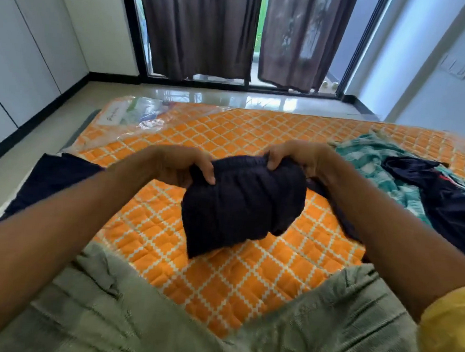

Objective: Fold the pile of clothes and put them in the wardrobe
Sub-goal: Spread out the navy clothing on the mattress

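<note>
Garment (243, 203) clutched by left hand (181, 166), right hand (295, 158).

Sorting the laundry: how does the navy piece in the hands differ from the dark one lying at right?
The held navy garment hangs bunched above the mattress, gripped at its waistband by the left hand and right hand; the dark garment at right lies untouched, sprawled over a teal checked cloth. The dark garment shows a red mark; the held navy garment looks plain. Both are dark fabric.

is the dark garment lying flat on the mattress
No, the left hand and right hand grip the dark garment by its top edge, above the mattress.
</note>
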